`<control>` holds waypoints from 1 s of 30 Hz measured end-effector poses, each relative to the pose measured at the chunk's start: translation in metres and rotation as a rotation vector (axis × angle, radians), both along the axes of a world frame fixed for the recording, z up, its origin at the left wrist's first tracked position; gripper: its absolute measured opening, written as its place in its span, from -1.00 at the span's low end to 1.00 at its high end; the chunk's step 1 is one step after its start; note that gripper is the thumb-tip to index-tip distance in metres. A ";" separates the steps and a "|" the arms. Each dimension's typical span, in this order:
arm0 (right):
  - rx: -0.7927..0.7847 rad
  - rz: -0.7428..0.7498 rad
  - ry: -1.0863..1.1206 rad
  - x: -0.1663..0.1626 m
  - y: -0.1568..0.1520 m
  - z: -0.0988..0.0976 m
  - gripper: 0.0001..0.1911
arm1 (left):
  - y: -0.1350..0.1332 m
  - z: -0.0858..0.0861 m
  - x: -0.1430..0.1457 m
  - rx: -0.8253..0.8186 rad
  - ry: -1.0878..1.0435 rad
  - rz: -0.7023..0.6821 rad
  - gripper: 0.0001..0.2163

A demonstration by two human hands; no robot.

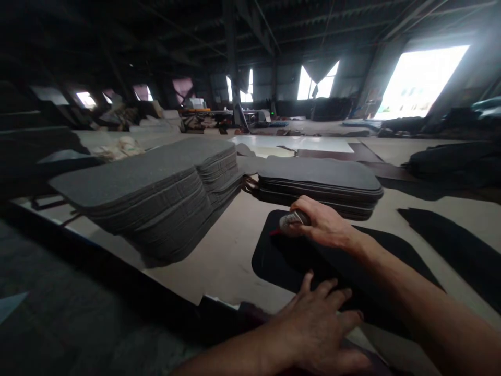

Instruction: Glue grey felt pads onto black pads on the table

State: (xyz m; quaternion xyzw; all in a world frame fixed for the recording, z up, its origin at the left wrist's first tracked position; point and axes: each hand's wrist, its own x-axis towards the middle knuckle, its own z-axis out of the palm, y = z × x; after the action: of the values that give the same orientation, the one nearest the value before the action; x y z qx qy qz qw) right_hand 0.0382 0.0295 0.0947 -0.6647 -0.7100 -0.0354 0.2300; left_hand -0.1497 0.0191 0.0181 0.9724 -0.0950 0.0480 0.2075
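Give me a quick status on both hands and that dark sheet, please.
Right hand gripping marker, tip at dark sheet. Left hand flat, pressing sheet's near edge. Grey stack left, clear of both.

dim hall | dark roof beams (250, 31) | bright windows (422, 81)

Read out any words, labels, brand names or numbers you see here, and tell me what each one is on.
None can be read.
The tool in the right hand: no legible marking, too blurred.
The grey felt stacks, the dark sheet under the left hand: plain.
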 end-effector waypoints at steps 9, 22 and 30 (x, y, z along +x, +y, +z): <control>0.039 -0.158 -0.010 0.023 0.032 -0.006 -0.79 | 0.003 0.000 0.000 -0.013 0.004 -0.018 -0.43; -0.209 0.071 0.459 -0.004 -0.007 0.009 -0.72 | 0.001 0.002 -0.002 -0.040 -0.003 -0.006 -0.40; -0.111 -0.085 0.222 0.019 0.022 0.006 -0.72 | 0.003 -0.001 0.000 0.001 -0.030 -0.013 -0.45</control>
State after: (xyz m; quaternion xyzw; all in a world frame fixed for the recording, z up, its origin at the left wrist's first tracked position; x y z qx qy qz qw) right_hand 0.0575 0.0511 0.1009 -0.7057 -0.6523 0.0678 0.2683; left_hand -0.1493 0.0224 0.0168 0.9711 -0.1044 0.0613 0.2056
